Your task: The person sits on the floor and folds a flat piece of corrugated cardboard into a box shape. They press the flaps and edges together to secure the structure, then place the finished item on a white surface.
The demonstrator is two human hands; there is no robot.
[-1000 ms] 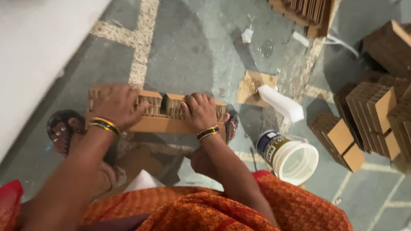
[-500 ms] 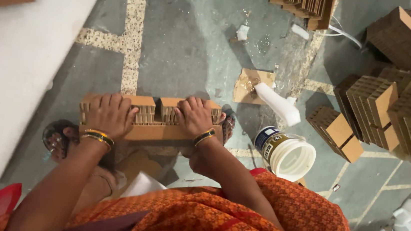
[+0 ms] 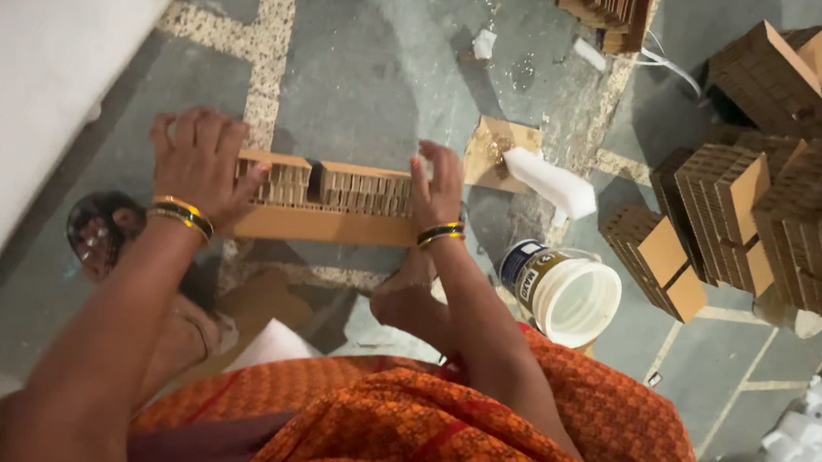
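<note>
A long row of small corrugated cardboard blocks (image 3: 334,191) rests on a flat cardboard strip (image 3: 326,228) on the grey stone floor. My left hand (image 3: 199,160) presses flat on the row's left end, fingers spread over it. My right hand (image 3: 438,185) clamps the right end, fingers curled over the top. Both wrists carry yellow and black bangles. Between the hands the blocks stand side by side with a dark gap near the middle.
A white open tub (image 3: 566,294) stands right of my knee. A white squeeze bottle (image 3: 551,184) lies on a cardboard scrap (image 3: 492,146). Stacks of cardboard blocks (image 3: 795,208) crowd the right. A sandal (image 3: 100,229) lies left, beside a white slab (image 3: 34,74).
My hands have slid apart from the middle of the row to its two ends. The camera has tilted slightly, shifting the view.
</note>
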